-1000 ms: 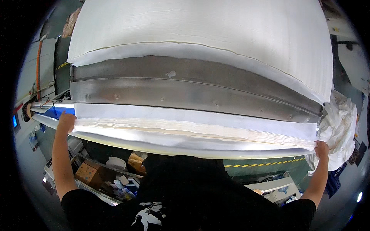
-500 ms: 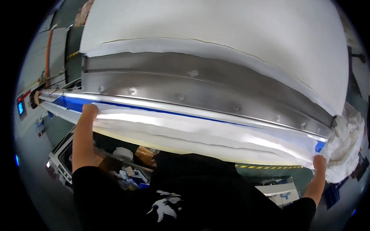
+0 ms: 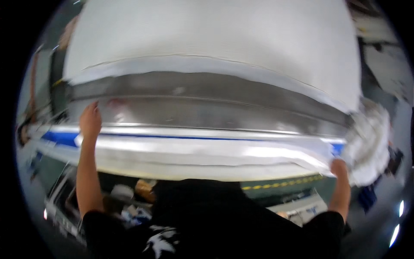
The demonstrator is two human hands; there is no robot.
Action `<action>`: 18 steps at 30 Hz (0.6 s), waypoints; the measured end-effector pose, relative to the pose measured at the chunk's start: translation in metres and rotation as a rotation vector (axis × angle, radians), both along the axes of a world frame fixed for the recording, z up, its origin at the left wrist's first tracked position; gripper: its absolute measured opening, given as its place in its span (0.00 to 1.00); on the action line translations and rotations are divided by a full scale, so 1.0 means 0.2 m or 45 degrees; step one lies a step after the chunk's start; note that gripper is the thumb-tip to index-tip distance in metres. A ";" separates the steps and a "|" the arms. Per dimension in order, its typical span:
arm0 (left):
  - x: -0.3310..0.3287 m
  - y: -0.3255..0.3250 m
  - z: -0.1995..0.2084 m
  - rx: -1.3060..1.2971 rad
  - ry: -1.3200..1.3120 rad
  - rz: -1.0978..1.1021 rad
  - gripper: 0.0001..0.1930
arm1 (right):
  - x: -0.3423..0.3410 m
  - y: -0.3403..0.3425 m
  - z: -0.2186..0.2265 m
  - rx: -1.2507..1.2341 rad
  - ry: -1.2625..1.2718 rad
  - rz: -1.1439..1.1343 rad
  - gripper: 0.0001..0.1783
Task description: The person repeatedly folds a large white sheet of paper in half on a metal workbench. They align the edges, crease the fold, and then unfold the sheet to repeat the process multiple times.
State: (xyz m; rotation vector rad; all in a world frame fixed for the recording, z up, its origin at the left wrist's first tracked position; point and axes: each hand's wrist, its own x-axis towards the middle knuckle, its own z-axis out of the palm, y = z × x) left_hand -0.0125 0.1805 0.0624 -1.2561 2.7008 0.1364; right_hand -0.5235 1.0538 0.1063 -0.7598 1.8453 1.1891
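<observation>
A long white sheet (image 3: pixel 194 151), thin and glossy, lies across a roller-like bar with a blue strip (image 3: pixel 60 137) showing along its far side. At the sheet's right end my right hand (image 3: pixel 340 167) is closed on its edge, the fingertips partly hidden. My left hand (image 3: pixel 90 118) is raised off the sheet, over the left part of a grey metal plate (image 3: pixel 207 110). Its fingers look curled together, with nothing visible in them, though motion blurs it. Beyond the plate, a broad white fabric (image 3: pixel 215 30) hangs with its loose edge over the metal.
Bunched white material (image 3: pixel 368 142) sits close to the right hand. Below the bar at left are a box-like frame (image 3: pixel 64 207) and a brown package (image 3: pixel 145 190). Yellow-black striped tape (image 3: pixel 284 182) marks the floor, with a white case (image 3: pixel 304 209) nearby.
My left hand has let go of the sheet's left part and risen away over the metal plate. My right hand keeps hold of the right end. The view has shifted.
</observation>
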 end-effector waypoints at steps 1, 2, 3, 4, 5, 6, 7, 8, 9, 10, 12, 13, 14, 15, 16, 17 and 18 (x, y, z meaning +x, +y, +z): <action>-0.08 0.11 0.01 0.054 0.113 -0.086 0.15 | 0.01 -0.09 -0.03 0.033 0.047 -0.155 0.10; -0.19 0.23 0.02 0.056 0.089 -0.139 0.14 | 0.01 -0.20 -0.05 0.060 0.021 -0.181 0.14; -0.31 0.37 0.04 0.057 0.066 -0.202 0.13 | 0.04 -0.07 -0.03 -0.066 0.028 -0.081 0.17; -0.34 0.49 0.04 0.025 0.155 -0.307 0.13 | 0.04 -0.11 -0.01 -0.173 0.049 -0.210 0.15; -0.39 0.59 0.02 -0.012 0.246 -0.408 0.13 | 0.06 -0.17 -0.01 -0.202 0.047 -0.268 0.14; -0.45 0.70 0.00 0.135 0.371 -0.419 0.13 | 0.09 -0.21 -0.01 -0.238 0.048 -0.333 0.14; -0.52 0.78 -0.01 0.218 0.484 -0.469 0.14 | 0.11 -0.23 0.00 -0.197 0.011 -0.335 0.14; -0.61 0.89 0.00 0.321 0.592 -0.525 0.15 | 0.11 -0.24 0.01 -0.155 -0.033 -0.336 0.14; -0.68 1.01 0.00 0.488 0.649 -0.550 0.15 | 0.14 -0.27 0.00 -0.172 -0.050 -0.281 0.14; -0.75 1.20 -0.03 0.767 0.628 -0.538 0.15 | 0.15 -0.35 -0.02 -0.202 -0.084 -0.206 0.14; -0.88 1.43 -0.05 0.858 0.706 -0.781 0.13 | 0.20 -0.46 -0.02 -0.197 -0.102 -0.161 0.14; -0.95 1.49 -0.04 0.978 0.724 -0.879 0.12 | 0.23 -0.53 0.01 -0.235 -0.127 -0.131 0.14; -1.02 1.58 0.00 1.179 0.730 -0.932 0.12 | 0.27 -0.56 0.03 -0.263 -0.152 -0.100 0.14; -1.08 1.66 0.02 1.312 0.730 -0.948 0.12 | 0.30 -0.58 0.05 -0.293 -0.176 -0.065 0.15; -1.12 1.75 -0.03 1.434 0.758 -0.985 0.12 | 0.33 -0.59 0.05 -0.321 -0.203 -0.041 0.16; -1.17 1.83 -0.04 1.518 0.653 -1.004 0.13 | 0.35 -0.61 0.06 -0.351 -0.249 -0.015 0.16; -1.20 1.89 -0.07 1.550 0.643 -1.025 0.14 | 0.38 -0.65 0.06 -0.385 -0.299 0.009 0.17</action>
